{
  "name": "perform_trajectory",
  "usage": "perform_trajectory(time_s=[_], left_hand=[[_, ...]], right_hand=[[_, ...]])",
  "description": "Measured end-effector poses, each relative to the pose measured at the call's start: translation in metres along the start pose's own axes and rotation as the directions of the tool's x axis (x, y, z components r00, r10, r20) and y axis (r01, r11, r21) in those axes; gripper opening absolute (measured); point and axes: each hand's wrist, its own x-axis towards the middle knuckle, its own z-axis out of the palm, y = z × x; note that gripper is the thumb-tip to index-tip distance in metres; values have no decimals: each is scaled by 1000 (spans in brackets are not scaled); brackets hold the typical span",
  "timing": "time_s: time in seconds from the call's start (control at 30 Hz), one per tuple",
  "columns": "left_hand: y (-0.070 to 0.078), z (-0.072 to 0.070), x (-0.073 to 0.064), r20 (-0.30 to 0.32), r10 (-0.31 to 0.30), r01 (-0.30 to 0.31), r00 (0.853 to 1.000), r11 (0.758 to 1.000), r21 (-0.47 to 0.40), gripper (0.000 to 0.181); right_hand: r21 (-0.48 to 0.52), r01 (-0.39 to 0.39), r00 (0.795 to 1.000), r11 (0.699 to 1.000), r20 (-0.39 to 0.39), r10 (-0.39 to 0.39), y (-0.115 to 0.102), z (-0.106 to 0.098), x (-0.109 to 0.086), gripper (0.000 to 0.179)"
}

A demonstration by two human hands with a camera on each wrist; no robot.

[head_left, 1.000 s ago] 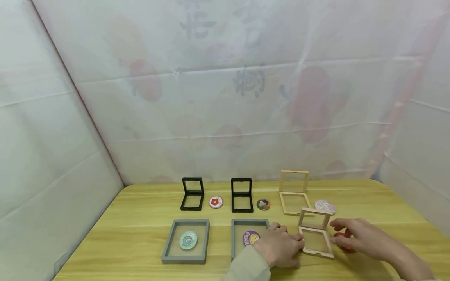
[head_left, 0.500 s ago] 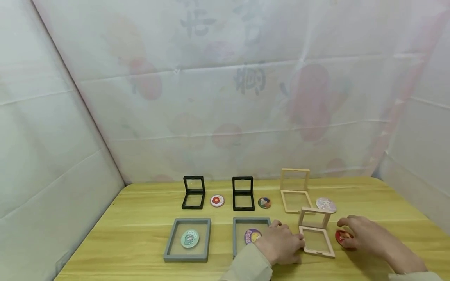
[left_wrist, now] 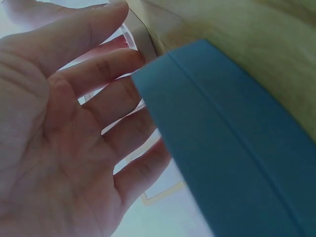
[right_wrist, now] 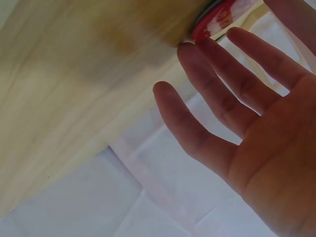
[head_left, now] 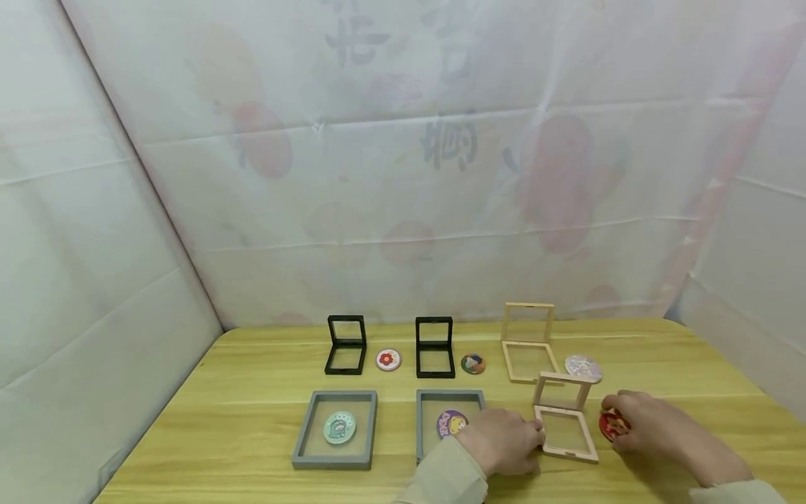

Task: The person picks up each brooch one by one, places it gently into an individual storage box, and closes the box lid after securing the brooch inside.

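Fingers of the person's right hand [head_left: 658, 430] have drawn in closer round the red badge [head_left: 613, 424] over the last half second, the thumb slipping from over its face to its near edge; the left hand's raised fingers have lowered a little, and the frames have stayed put. Clock directions are taken from the beige hinged frame [head_left: 560, 410], which stands open with its lid upright.

At 3 o'clock, just beside that frame, the round red badge, printed with a brown figure, is pinched between the right hand's fingers and thumb. At 9 o'clock the left hand [head_left: 504, 442] lies palm down, grasping nothing, its fingers loosely bent and touching the frame's side.

Beyond the left hand, also at 9 o'clock, sits a grey frame [head_left: 450, 393] with a purple badge [head_left: 452, 423], partly hidden by the hand. Farther along is a second grey frame [head_left: 334, 463], holding a mint-green cartoon badge [head_left: 340, 428].

At 11 o'clock stands an open light wood frame [head_left: 527, 344]; at 1 o'clock lies a pale lilac badge [head_left: 583, 368]. Toward 10 o'clock come a multicoloured badge [head_left: 474, 363], an open black frame [head_left: 434, 345], a white badge with a red flower [head_left: 388, 360] and another black frame [head_left: 348, 344].
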Motion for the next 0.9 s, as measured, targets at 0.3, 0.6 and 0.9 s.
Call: perform_trajectory(time_s=[0.3, 0.6, 0.9], left_hand=[[-1, 1, 0, -6, 12, -12, 1000, 1000, 17, 33], [-1, 0, -1, -12, 10, -10, 1000, 1000, 11, 32], [-1, 0, -1, -11, 3, -4, 1000, 1000, -5, 33]], right_hand=[[-26, 16, 1000, 1000, -1, -16, 3, 4, 2, 37], [-24, 76, 996, 997, -48, -77, 4, 0, 1, 38], [-13, 96, 994, 995, -53, -97, 0, -5, 2, 39]])
